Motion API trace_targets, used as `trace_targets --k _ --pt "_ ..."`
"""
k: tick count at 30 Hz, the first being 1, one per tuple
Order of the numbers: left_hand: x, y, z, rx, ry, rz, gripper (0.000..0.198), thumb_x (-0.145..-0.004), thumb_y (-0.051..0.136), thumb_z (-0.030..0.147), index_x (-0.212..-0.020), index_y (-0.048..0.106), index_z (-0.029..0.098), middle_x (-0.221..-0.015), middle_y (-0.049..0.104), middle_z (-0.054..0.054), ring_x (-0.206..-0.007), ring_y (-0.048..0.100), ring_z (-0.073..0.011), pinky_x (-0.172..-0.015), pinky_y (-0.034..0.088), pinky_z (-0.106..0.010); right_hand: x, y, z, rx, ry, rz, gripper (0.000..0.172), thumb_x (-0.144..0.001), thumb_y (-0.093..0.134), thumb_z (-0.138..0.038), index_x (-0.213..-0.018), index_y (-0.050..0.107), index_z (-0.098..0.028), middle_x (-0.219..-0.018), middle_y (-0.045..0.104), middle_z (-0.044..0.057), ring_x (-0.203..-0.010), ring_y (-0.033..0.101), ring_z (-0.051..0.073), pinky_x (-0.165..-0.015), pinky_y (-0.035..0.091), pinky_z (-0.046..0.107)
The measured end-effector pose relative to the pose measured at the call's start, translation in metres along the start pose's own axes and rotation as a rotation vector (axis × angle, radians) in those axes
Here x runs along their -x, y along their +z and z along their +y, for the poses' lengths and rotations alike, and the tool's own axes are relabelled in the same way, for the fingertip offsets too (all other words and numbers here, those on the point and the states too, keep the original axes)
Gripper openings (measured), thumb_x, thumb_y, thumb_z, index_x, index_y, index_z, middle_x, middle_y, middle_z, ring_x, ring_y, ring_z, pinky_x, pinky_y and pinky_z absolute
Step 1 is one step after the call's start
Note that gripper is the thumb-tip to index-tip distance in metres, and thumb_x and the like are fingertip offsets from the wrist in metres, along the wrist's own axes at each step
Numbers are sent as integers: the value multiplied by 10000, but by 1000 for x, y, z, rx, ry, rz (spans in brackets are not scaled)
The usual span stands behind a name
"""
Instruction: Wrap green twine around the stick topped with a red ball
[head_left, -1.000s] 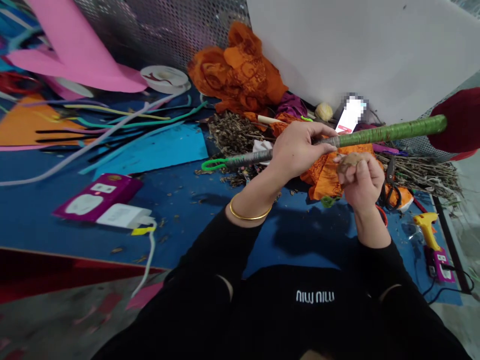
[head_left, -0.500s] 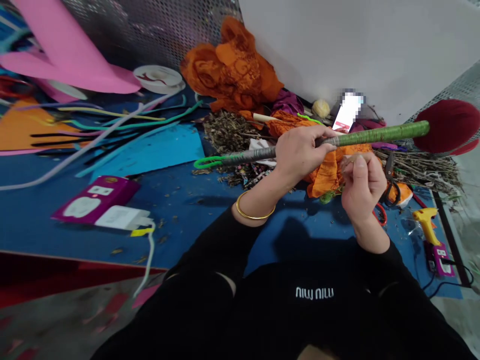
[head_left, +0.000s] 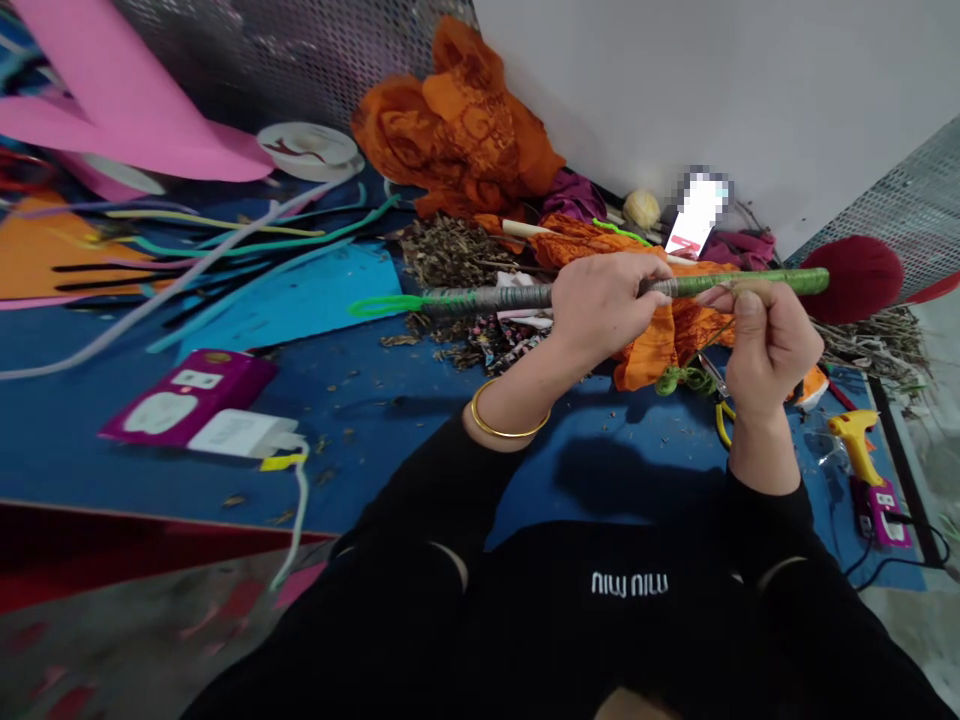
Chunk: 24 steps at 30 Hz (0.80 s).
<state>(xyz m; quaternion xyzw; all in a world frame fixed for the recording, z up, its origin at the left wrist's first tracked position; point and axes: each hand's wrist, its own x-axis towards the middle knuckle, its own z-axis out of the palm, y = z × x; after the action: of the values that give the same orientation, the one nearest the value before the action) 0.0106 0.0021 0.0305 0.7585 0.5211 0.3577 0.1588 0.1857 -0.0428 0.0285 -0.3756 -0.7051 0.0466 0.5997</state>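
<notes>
My left hand point(head_left: 607, 300) is closed around a yarn-wrapped stick point(head_left: 517, 298) held nearly level above the table. The stick is grey toward the left and green toward the right. A bright green loop point(head_left: 386, 303) sticks out of its left end, and a dark red rounded head point(head_left: 859, 280) caps the right end. Against the green part, my right hand point(head_left: 776, 340) pinches a thin thread between thumb and fingers. Below the fingers, a green strand runs down to a small tangle of green yarn point(head_left: 686, 380). Partly hidden scissors point(head_left: 721, 420) with yellow handles lie beside my right wrist.
Orange cloth point(head_left: 465, 120), dried plant stalks point(head_left: 450, 255) and a phone point(head_left: 697, 215) with a lit screen lie at the back. Colored strips and a blue sheet point(head_left: 300, 300) cover the left. A purple power strip point(head_left: 191, 400) and a yellow glue gun point(head_left: 859, 440) sit nearer.
My right hand has moved right and up against the stick. The stick's red end has swung lower and shifted left. My left hand keeps its grip.
</notes>
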Motion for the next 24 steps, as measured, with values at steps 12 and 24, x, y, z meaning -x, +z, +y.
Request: trace_targets --k 12,24 --pt "6 2 1 -37 85 -8 245 -876 688 273 -1055 841 338 -1025 841 -21 -1006 748 -282 -832 516 -382 -1 7 27 -21 111 -37 339 -1075 479 -521 -980 675 -260 -948 771 9 -975 767 166 -914 647 373" --pt "8 1 5 -83 116 6 320 -880 699 285 -1184 786 332 -1015 833 -8 -956 744 -269 -805 505 -366 -3 4 38 82 138 -129 341 -1089 437 -498 -995 673 -269 -984 742 17 -1044 736 184 -1018 600 418"
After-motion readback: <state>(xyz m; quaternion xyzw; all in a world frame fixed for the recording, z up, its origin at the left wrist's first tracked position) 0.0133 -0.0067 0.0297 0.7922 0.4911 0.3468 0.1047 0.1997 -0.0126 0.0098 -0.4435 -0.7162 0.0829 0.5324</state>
